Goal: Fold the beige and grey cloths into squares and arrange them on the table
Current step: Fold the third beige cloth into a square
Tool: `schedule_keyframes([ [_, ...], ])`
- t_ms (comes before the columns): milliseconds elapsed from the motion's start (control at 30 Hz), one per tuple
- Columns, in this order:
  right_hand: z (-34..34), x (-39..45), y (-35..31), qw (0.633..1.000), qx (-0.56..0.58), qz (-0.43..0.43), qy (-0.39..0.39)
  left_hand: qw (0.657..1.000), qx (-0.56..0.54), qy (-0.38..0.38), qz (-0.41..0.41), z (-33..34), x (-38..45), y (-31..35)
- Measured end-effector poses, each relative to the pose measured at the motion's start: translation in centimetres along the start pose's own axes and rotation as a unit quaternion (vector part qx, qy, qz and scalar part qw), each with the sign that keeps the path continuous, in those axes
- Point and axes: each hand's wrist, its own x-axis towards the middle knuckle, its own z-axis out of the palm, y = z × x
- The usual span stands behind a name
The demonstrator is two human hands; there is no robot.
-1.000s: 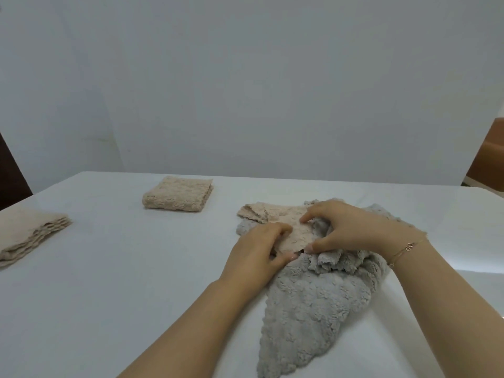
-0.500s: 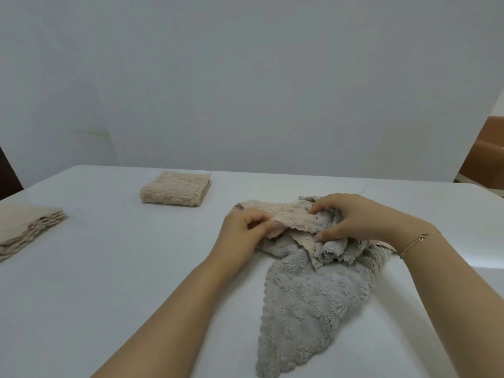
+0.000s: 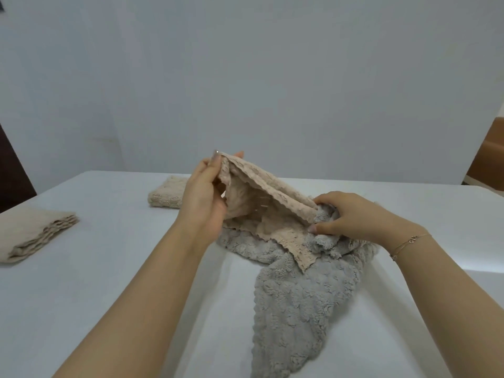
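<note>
Pinching the beige cloth [image 3: 261, 203] between them, the left hand [image 3: 204, 197] lifts one corner while the right hand [image 3: 346, 216] grips the other end atop the grey cloth [image 3: 297, 309].

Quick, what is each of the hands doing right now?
Left hand: pinching a corner of the beige cloth, lifted off the table.
Right hand: gripping the bunched grey cloth where the beige cloth meets it.

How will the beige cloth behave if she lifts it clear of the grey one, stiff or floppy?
Probably floppy: the beige cloth sags between the left hand pinching its raised corner and the right hand gripping its low end. Likely light, since a fingertip pinch holds it up. Its fleecy pile may cling and drag on the grey cloth beneath.
</note>
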Motion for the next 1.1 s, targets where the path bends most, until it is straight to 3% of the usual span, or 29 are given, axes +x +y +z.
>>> schedule_keyframes([
  [200, 0.6, 0.4, -0.1, 1.0, 0.001, -0.02, 0.001, 0.993, -0.061, 0.094, 0.032, -1.1, -0.1, 3.7],
  [367, 0.9, 0.1, -1.2, 0.999, -0.006, -0.047, -0.015, 0.981, 0.033, 0.183, 0.046, -4.8, -1.5, 5.1],
  [567, 2.1, -0.5, -4.2, 0.988, 0.054, -0.141, -0.04, 0.964, 0.189, 0.187, 0.01, -9.1, -4.3, 5.6],
  [733, 2.9, -1.0, -5.6, 0.963, 0.078, -0.151, -0.209, 0.912, 0.322, 0.251, 0.048, -13.7, -5.9, 6.5],
  [867, 3.5, -0.9, -6.4, 0.968, 0.112, -0.131, -0.185, 0.909, 0.378, 0.176, 0.017, -14.1, -6.9, 7.1],
  [933, 4.3, -0.4, -6.8, 0.976, 0.115, -0.131, -0.127, 0.875, 0.469, 0.119, 0.034, -13.3, -7.2, 6.8],
  [1033, 6.0, 0.7, -7.5, 0.985, 0.037, -0.155, -0.065, 0.754, 0.655, 0.038, 0.04, -12.7, -7.5, 5.9],
  [1100, 7.3, 1.1, -8.0, 0.982, -0.032, -0.172, -0.072, 0.668, 0.744, -0.03, 0.002, -13.2, -7.6, 5.1],
])
